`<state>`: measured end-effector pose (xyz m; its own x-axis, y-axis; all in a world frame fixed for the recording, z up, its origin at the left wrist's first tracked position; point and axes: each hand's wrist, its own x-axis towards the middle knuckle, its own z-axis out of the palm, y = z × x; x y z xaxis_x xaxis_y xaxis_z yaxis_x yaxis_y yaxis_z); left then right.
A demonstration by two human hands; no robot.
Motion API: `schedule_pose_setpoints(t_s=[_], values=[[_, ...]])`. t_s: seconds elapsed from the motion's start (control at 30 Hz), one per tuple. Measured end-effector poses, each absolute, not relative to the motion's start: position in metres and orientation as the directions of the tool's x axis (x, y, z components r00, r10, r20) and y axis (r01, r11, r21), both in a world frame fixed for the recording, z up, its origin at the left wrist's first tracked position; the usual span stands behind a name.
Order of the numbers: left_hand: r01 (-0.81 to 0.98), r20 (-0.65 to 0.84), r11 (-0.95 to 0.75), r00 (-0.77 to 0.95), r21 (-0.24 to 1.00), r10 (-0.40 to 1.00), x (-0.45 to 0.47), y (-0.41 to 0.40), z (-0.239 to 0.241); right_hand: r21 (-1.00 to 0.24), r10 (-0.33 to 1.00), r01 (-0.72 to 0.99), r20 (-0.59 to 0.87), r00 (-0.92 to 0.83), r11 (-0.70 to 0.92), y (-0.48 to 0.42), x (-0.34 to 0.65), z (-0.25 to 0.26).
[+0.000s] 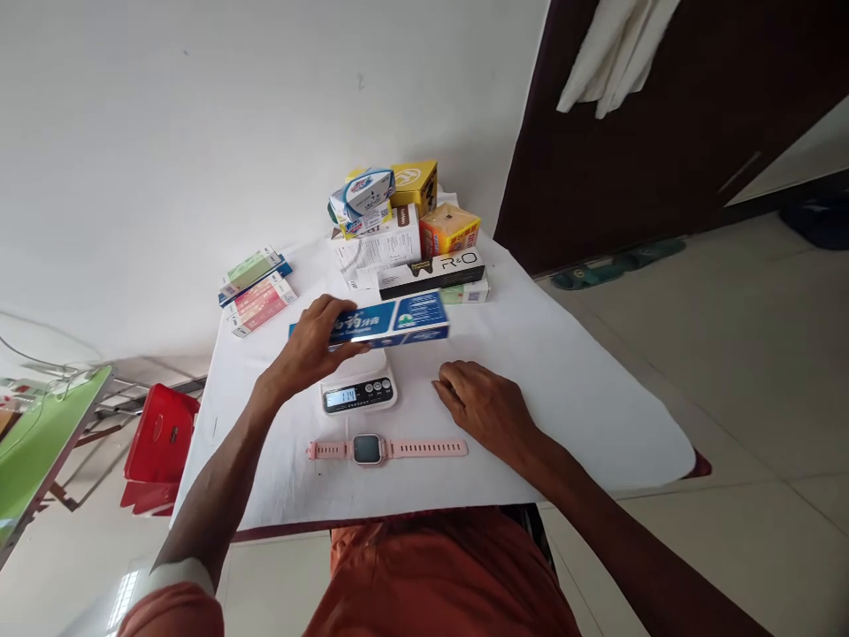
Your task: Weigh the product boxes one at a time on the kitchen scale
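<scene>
My left hand (311, 343) grips the left end of a long blue toothpaste box (391, 321), which lies level on or just above a small white kitchen scale (359, 386). Digits are lit on the scale's display. My right hand (484, 405) rests on the white tablecloth (570, 389) to the right of the scale, fingers curled loosely and holding nothing. A pink smartwatch (386, 448) lies flat near the front edge, just below the scale.
A pile of boxes stands at the back: a black R&O box (431, 272), a yellow box (415, 183), an orange box (449, 229), a white soap pack (362, 196). Slim boxes (256, 289) lie at back left. A red stool (161, 440) and green table (40, 442) are left.
</scene>
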<state>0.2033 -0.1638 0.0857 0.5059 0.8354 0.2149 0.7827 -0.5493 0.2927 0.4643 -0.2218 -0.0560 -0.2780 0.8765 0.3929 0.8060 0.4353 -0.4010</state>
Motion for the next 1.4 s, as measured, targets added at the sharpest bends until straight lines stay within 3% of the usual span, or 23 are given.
schedule_pose_setpoints(t_s=[0.13,0.33,0.53,0.63,0.73,0.9,1.03,1.13,1.4], values=[[0.702,0.187,-0.673,0.647,0.233,0.739,0.273,-0.129,0.08,-0.386,0.868,0.808,0.408,-0.283,0.445,-0.225,0.463,-0.057],[0.705,0.042,-0.705,0.704,0.075,0.709,0.336,-0.094,0.042,-0.436,0.868,0.784,0.43,-0.249,0.441,-0.221,0.466,-0.058],[0.744,0.123,-0.66,0.668,-0.106,0.734,0.33,-0.101,0.031,-0.403,0.834,0.787,0.496,-0.242,0.467,-0.222,0.466,-0.061],[0.748,0.166,-0.657,0.662,-0.094,0.731,0.318,-0.107,0.034,-0.377,0.811,0.789,0.531,-0.246,0.486,-0.222,0.467,-0.06],[0.751,0.275,-0.66,0.63,0.024,0.726,0.285,-0.103,0.038,-0.372,0.797,0.778,0.546,-0.258,0.507,-0.223,0.467,-0.059],[0.903,0.45,-0.399,0.294,0.158,0.843,0.163,-0.073,0.038,-0.441,0.837,0.752,0.48,-0.264,0.49,-0.225,0.469,-0.057],[0.982,0.323,0.091,-0.141,0.166,0.936,0.069,-0.061,0.023,-0.578,0.899,0.689,0.299,-0.319,0.437,-0.221,0.475,-0.046],[0.937,0.193,0.32,-0.342,0.14,0.919,0.031,-0.065,0.01,-0.64,0.901,0.653,0.16,-0.403,0.405,-0.212,0.475,-0.03],[0.927,0.182,0.34,-0.366,0.159,0.913,0.006,-0.069,-0.007,-0.599,0.833,0.62,0.155,-0.532,0.507,-0.181,0.444,-0.018]])
